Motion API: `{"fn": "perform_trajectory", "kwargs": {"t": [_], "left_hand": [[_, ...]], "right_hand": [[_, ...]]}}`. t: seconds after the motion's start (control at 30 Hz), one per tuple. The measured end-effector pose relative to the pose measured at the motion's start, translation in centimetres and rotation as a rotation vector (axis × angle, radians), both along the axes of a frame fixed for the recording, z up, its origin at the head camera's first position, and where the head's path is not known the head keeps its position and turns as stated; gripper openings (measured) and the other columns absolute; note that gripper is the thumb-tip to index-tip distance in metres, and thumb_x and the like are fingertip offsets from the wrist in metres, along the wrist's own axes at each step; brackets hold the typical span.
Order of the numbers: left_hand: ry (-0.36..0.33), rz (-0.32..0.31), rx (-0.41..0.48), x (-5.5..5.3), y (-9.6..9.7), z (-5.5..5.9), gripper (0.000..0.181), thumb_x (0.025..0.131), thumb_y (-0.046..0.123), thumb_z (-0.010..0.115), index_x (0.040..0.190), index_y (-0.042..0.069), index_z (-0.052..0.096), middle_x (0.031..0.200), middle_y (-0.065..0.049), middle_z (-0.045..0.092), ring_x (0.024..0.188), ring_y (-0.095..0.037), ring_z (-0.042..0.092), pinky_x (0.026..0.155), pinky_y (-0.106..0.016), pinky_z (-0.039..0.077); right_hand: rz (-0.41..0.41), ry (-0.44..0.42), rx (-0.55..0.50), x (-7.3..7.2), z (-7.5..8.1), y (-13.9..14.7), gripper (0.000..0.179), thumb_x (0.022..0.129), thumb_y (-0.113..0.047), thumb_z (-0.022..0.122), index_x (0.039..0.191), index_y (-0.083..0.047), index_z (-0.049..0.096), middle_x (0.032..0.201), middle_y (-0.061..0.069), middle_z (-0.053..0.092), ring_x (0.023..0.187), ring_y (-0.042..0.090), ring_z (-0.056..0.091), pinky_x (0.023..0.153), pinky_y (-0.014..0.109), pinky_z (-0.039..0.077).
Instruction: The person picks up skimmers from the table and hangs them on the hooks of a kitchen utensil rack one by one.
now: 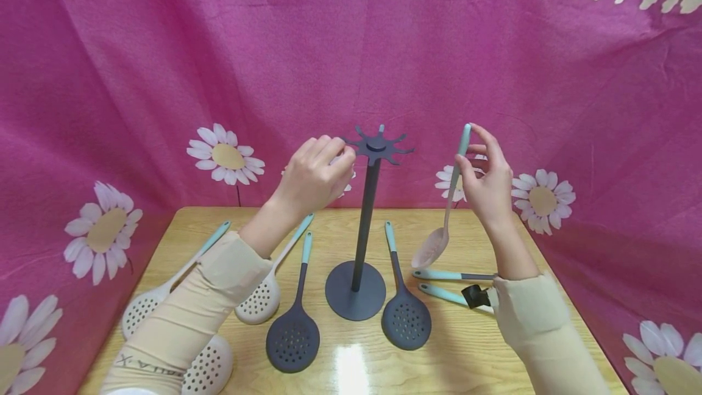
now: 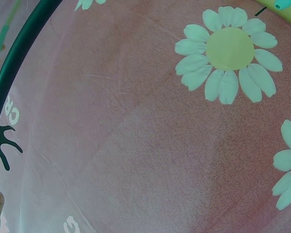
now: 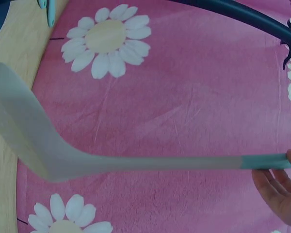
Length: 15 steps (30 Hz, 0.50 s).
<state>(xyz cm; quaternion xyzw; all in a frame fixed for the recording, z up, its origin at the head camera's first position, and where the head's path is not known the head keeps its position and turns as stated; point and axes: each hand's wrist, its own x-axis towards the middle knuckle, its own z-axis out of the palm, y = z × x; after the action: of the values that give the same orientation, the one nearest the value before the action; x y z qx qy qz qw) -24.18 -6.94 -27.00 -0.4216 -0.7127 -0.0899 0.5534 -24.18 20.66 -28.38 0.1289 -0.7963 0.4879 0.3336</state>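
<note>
A dark utensil stand [image 1: 364, 224], with several hooks round its top, rises from a round base. My left hand [image 1: 318, 169] is at the left side of that top, its curled fingers pinching a hook arm; the fingertips are partly hidden. To the right of the stand, my right hand [image 1: 488, 181] holds a pale slotted spoon [image 1: 431, 249] by its mint handle, between thumb and fingers. The spoon hangs head down above the table, apart from the stand. In the right wrist view its pale shaft [image 3: 169, 163] and angled head show from the side.
On the wooden table [image 1: 351, 377] lie a dark skimmer [image 1: 293, 340] left of the base and another dark skimmer [image 1: 407, 320] right of it. Several pale skimmers [image 1: 258, 303] lie at the left, partly under my left arm. Two mint-handled utensils [image 1: 441, 292] lie by my right sleeve.
</note>
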Motion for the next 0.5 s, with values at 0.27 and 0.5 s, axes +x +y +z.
{"fn": "perform_trajectory", "kwargs": {"t": [0.27, 0.5], "left_hand": [[-0.004, -0.009, 0.011, 0.0, 0.0, 0.1, 0.009, 0.083, 0.005, 0.051, 0.079, 0.000, 0.057, 0.075, -0.010, 0.053, 0.063, -0.022, 0.049, 0.052, -0.029, 0.038], [-0.009, -0.014, 0.016, -0.1, 0.1, 0.0, 0.010, 0.084, 0.005, 0.050, 0.079, 0.000, 0.057, 0.075, -0.010, 0.053, 0.063, -0.022, 0.048, 0.052, -0.029, 0.038]], "right_hand": [[0.115, -0.003, 0.049, -0.9, 0.1, -1.8, 0.051, 0.084, 0.006, 0.058, 0.131, -0.011, 0.048, 0.094, 0.018, 0.060, 0.075, 0.005, 0.060, 0.069, 0.013, 0.048], [0.194, -0.001, 0.110, -1.0, 0.2, -3.2, 0.051, 0.085, 0.006, 0.057, 0.131, -0.011, 0.046, 0.095, 0.017, 0.060, 0.079, 0.024, 0.062, 0.069, 0.015, 0.049]]}}
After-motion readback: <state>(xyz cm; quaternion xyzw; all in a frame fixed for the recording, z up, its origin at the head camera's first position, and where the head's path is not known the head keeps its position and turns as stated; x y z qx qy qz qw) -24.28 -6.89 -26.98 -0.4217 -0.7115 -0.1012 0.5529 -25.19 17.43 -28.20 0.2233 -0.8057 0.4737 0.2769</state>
